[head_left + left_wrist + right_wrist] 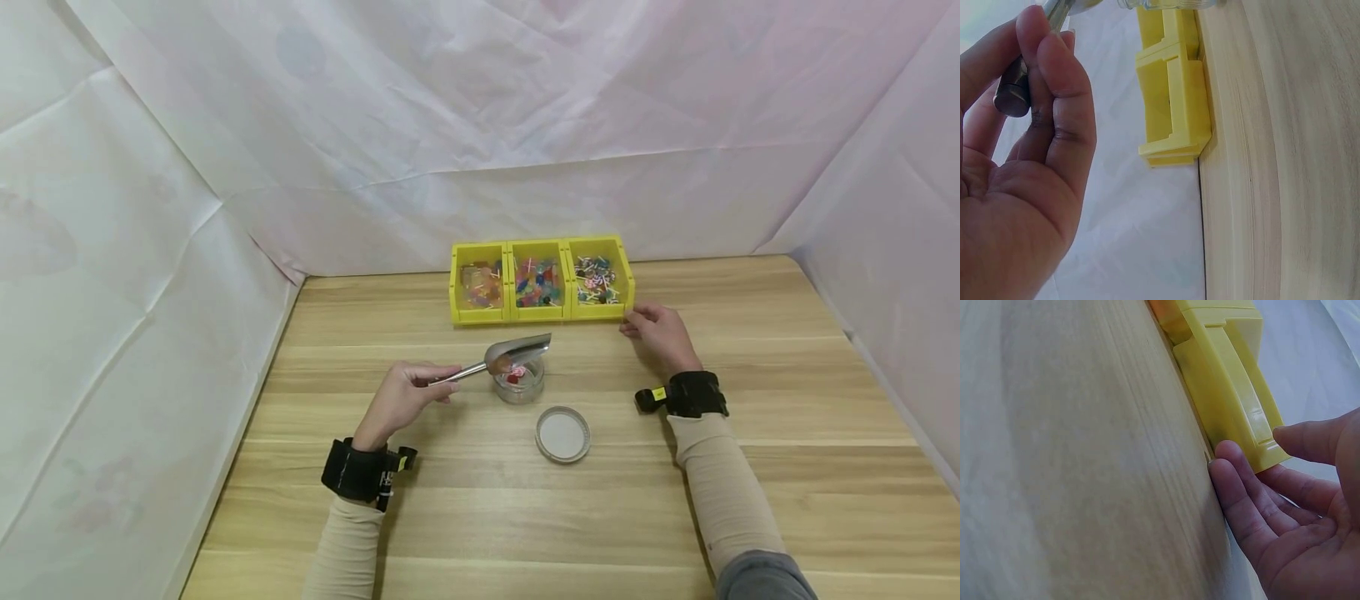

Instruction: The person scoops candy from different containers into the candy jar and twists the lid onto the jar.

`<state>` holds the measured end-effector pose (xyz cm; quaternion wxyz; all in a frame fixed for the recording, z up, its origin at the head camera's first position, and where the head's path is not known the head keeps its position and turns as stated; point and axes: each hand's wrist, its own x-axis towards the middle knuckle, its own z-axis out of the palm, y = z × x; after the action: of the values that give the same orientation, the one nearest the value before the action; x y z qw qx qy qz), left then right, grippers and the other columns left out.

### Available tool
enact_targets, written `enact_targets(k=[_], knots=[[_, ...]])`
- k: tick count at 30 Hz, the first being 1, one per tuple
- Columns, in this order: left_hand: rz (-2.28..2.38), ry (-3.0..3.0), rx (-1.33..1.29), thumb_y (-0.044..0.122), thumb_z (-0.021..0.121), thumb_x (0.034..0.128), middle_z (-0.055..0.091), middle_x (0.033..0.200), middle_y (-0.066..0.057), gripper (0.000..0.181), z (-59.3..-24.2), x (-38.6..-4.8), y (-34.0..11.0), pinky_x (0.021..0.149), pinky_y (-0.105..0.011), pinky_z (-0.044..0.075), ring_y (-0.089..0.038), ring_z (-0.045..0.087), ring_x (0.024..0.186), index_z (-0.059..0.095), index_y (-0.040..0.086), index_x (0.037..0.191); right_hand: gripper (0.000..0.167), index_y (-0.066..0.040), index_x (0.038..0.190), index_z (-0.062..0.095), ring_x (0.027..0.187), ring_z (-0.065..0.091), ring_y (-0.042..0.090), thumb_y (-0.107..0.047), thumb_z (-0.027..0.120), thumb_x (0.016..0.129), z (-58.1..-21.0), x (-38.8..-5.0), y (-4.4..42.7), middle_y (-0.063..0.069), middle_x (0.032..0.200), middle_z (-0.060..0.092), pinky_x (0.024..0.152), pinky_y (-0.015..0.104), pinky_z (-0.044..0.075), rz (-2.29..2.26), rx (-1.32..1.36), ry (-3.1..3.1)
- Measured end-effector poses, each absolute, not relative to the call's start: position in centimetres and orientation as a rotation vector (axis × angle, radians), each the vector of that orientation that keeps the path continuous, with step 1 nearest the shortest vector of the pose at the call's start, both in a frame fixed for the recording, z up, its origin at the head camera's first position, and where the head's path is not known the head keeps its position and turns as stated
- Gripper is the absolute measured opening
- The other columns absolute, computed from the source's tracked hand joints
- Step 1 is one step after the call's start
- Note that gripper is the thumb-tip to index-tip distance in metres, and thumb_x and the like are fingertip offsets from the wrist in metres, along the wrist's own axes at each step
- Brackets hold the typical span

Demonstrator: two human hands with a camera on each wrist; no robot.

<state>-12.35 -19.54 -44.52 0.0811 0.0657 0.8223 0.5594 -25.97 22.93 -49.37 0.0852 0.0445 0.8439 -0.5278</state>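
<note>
My left hand [401,398] grips the handle of a metal scoop [528,346], and the scoop's bowl hangs over a small glass jar [525,392]. Something brownish shows at the back of the bowl; I cannot tell whether it is a piece or a reflection. Red and red-white pieces are visible in the jar. In the left wrist view, fingers and thumb close round the handle's dark end [1012,97]. My right hand [663,337] holds the front right corner of the yellow bin [1235,394], thumb on its edge and fingers by its side.
Three joined yellow bins hold small colourful pieces: translucent ones in the left bin [477,317], mixed colours in the middle bin [538,314], lollipop-like pieces at right. A round lid [562,434] lies on the wooden table [495,525]. White cloth [420,100] hangs behind.
</note>
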Motion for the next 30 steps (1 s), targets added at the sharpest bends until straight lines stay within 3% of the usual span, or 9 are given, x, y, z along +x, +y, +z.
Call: enact_targets(k=[6, 15, 20, 25, 30], knots=[[1.666, 2.467, 0.179, 0.023, 0.078, 0.0861, 0.075, 0.109, -0.007, 0.028, -44.46, -12.39, -19.54, 0.076, -0.032, 0.054, -0.019, 0.073, 0.08, 0.076, 0.016, 0.113, 0.047, 0.003, 0.138, 0.052, 0.107, 0.066, 0.029, -0.031, 0.047, 0.105, -49.26, -25.99, 22.88, 0.023, 0.123, 0.063, 0.081, 0.02, 0.057, -1.572, 0.138, 2.513], [1.672, 2.478, 0.184, 0.019, 0.078, 0.0866, 0.075, 0.104, -0.004, 0.024, -44.59, -12.34, -19.48, 0.076, -0.039, 0.056, -0.019, 0.073, 0.08, 0.077, 0.018, 0.111, 0.047, 0.002, 0.138, 0.053, 0.104, 0.067, 0.026, -0.031, 0.047, 0.105, -49.13, -25.68, 22.89, 0.023, 0.121, 0.064, 0.084, 0.022, 0.057, -1.561, 0.124, 2.517], [1.67, 2.481, 0.16, 0.024, 0.077, 0.0871, 0.076, 0.104, -0.003, 0.024, -44.52, -12.3, -19.42, 0.075, -0.037, 0.055, -0.021, 0.073, 0.081, 0.078, 0.021, 0.11, 0.046, 0.002, 0.137, 0.054, 0.1, 0.068, 0.021, -0.03, 0.048, 0.105, -49.26, -25.84, 22.85, 0.023, 0.12, 0.064, 0.083, 0.022, 0.057, -1.569, 0.132, 2.524], [1.682, 2.481, 0.132, 0.03, 0.076, 0.0878, 0.077, 0.101, 0.001, 0.022, -44.77, -12.48, -19.35, 0.077, -0.043, 0.055, -0.019, 0.074, 0.079, 0.078, 0.024, 0.109, 0.047, 0.001, 0.138, 0.053, 0.103, 0.068, 0.025, -0.032, 0.048, 0.105, -49.24, -25.96, 22.94, 0.022, 0.121, 0.064, 0.083, 0.022, 0.057, -1.564, 0.123, 2.523], [1.728, 2.453, 0.119, 0.029, 0.075, 0.0886, 0.076, 0.1, -0.01, 0.025, -45.12, -12.6, -19.35, 0.081, -0.044, 0.054, -0.019, 0.074, 0.079, 0.077, 0.02, 0.112, 0.048, 0.002, 0.139, 0.052, 0.105, 0.067, 0.026, -0.032, 0.047, 0.105, -49.26, -26.01, 22.94, 0.023, 0.122, 0.064, 0.083, 0.021, 0.057, -1.567, 0.122, 2.516]])
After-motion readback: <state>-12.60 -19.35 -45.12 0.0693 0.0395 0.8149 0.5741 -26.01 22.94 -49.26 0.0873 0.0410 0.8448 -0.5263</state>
